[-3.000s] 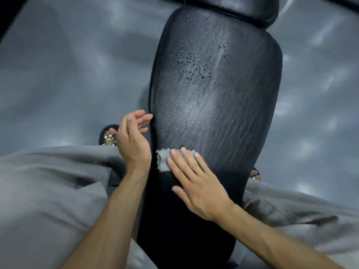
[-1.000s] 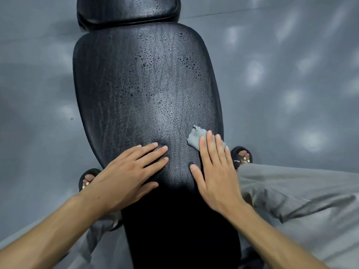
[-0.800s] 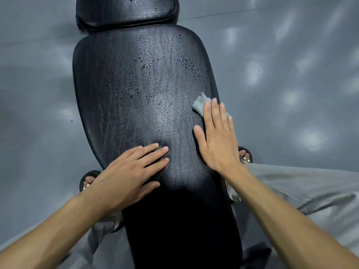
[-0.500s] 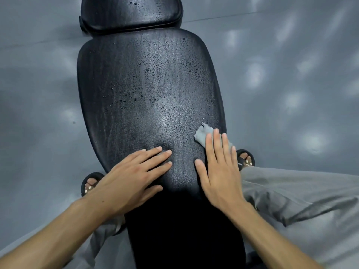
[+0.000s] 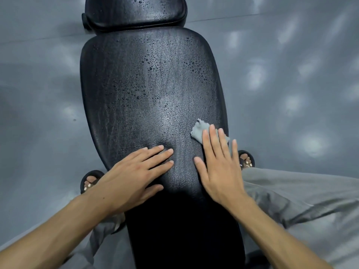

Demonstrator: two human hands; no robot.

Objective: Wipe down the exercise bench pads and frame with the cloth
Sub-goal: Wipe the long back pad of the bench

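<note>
A long black bench pad runs away from me, dotted with water droplets over its far half. A second, smaller black pad sits beyond it. My right hand lies flat with straight fingers on a small grey cloth, pressing it onto the pad near its right edge. My left hand rests flat on the pad's near left part, fingers straight and spread. Most of the cloth is hidden under my right fingers.
A shiny grey floor surrounds the bench. My feet in dark sandals stand on either side, the left foot and the right foot. Grey trouser legs flank the near end of the pad.
My right hand slid the cloth forward along the pad's right side, then back toward me, and now it sits slightly farther out again. My left hand has stayed planted on the pad.
</note>
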